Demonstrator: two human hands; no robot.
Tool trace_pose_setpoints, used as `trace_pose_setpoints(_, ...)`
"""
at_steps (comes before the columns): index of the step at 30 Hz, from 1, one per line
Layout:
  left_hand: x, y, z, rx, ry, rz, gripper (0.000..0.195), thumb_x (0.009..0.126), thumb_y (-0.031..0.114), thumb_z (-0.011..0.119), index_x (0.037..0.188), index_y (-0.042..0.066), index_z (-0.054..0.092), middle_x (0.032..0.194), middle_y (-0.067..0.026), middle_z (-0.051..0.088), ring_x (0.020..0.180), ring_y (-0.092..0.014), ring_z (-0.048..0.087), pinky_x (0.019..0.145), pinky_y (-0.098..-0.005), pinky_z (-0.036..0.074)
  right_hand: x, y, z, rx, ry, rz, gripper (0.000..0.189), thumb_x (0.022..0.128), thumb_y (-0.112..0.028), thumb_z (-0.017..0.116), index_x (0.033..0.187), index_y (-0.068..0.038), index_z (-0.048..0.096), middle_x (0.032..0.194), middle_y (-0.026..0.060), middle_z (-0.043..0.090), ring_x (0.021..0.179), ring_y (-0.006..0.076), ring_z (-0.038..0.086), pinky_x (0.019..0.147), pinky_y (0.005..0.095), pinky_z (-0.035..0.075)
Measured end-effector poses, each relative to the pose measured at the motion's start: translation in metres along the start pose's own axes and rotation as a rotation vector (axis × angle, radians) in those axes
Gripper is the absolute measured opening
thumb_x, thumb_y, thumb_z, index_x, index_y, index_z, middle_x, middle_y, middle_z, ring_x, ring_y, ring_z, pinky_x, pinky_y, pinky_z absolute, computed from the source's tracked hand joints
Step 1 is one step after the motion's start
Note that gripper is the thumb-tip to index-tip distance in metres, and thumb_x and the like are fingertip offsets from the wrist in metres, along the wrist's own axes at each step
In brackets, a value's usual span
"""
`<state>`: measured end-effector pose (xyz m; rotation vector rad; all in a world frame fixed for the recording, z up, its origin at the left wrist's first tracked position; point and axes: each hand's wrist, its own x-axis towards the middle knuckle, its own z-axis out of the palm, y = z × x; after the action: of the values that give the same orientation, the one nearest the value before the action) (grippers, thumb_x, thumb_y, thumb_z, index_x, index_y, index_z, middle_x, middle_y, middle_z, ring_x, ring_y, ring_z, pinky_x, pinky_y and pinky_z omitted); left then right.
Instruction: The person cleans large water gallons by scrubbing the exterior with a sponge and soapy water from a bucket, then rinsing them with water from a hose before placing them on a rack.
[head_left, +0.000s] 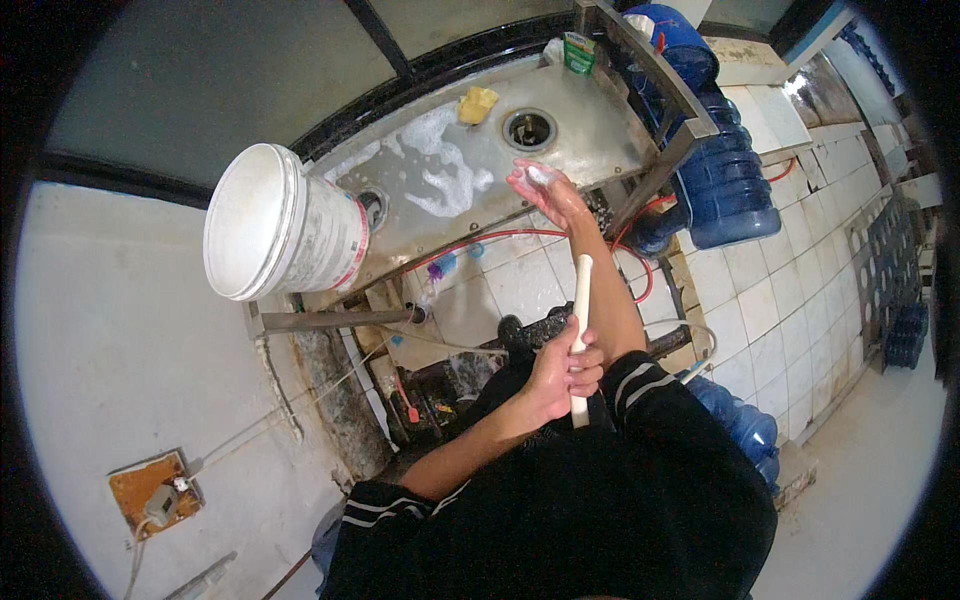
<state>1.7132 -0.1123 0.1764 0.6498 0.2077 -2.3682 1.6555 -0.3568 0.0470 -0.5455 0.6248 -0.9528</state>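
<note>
My left hand (568, 373) is closed around a pale, smooth stick or handle (583, 300), which stands nearly upright in front of my chest. My right hand (547, 190) is held out over the near edge of a metal counter (600, 135), fingers apart, with white foam on the palm. Foam (450, 180) is spread over the counter's middle. A yellow sponge or cloth (476, 105) lies on the counter by the far edge, left of a round hole (529, 130). A white plastic bucket (322, 232) lies tipped on its side at the left end, beside another round hole (370, 208).
A green packet (578, 54) stands at the counter's far right corner. Large blue water bottles (731, 172) are at the right, and more (739, 427) lie beside me. A red hose (510, 233) runs below the counter. An electrical outlet (161, 504) is on the left wall.
</note>
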Motion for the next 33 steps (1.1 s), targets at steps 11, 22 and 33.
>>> trace_pose_setpoints(11, 0.002, 0.001, 0.001, 0.012, -0.022, -0.042, 0.036, 0.094, 0.051, 0.036, 0.082, 0.017, 0.041, 0.054, 0.0104, 0.025, 0.040, -0.002, 0.020, 0.035, -0.0182, 0.018, 0.000, -0.012, -0.013, -0.080, -0.040, -0.029, 0.036, 0.092, -0.010, 0.048, 0.125, 0.005, 0.043, 0.103, 0.0161, 0.060, 0.090, 0.0235, 0.062, 0.079, 0.0302, 0.055)
trace_pose_setpoints(22, 0.044, 0.010, -0.006, 0.012, -0.038, 0.035, 0.035, 0.095, 0.047, 0.034, 0.079, 0.016, 0.042, 0.053, 0.0095, 0.027, 0.038, -0.002, 0.023, 0.033, -0.0183, 0.020, -0.070, 0.025, -0.069, -1.305, 0.366, -0.494, 0.014, 0.073, -0.012, 0.062, 0.072, 0.001, 0.057, 0.060, 0.0208, 0.054, 0.055, 0.0215, 0.058, 0.051, 0.0379, 0.044)
trace_pose_setpoints(33, 0.050, 0.004, -0.010, -0.025, -0.054, 0.021, 0.034, 0.095, 0.045, 0.036, 0.079, 0.016, 0.043, 0.053, 0.0090, 0.027, 0.039, -0.002, 0.023, 0.034, -0.0179, 0.020, -0.126, 0.015, -0.050, -1.478, 0.391, -0.453, 0.006, 0.071, -0.011, 0.057, 0.071, -0.010, 0.063, 0.071, 0.0148, 0.063, 0.062, 0.0336, 0.061, 0.056, 0.0386, 0.047)
